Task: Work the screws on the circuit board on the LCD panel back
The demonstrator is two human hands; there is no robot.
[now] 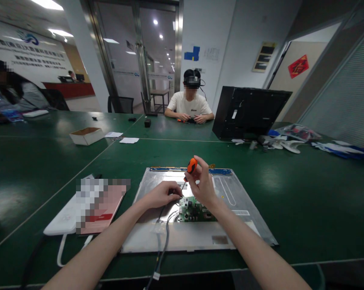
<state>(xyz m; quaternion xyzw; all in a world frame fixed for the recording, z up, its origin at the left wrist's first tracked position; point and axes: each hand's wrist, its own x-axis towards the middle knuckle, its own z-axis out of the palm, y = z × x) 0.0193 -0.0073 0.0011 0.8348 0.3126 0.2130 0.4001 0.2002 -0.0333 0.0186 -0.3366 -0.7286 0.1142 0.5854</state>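
Note:
My right hand (201, 183) is closed around the orange and black handle of a screwdriver (191, 165). Its thin shaft slants down and left toward the upper left corner of a green circuit board (189, 212). At that corner my left hand (165, 193) has its fingers drawn together near the screwdriver tip; whatever they pinch is hidden. The board lies on the silver back of a flat display panel (240, 197), which has a blue strip board (221, 171) along its far edge. Dark cables (166, 237) run from beside the board over the near edge.
Left of the panel lie a white device (61, 219) and a pink booklet (106, 209). Farther off are an open box (87, 136), paper slips (129, 140) and a black monitor (251, 112). A person (189, 102) sits opposite; another person (21, 90) is at far left.

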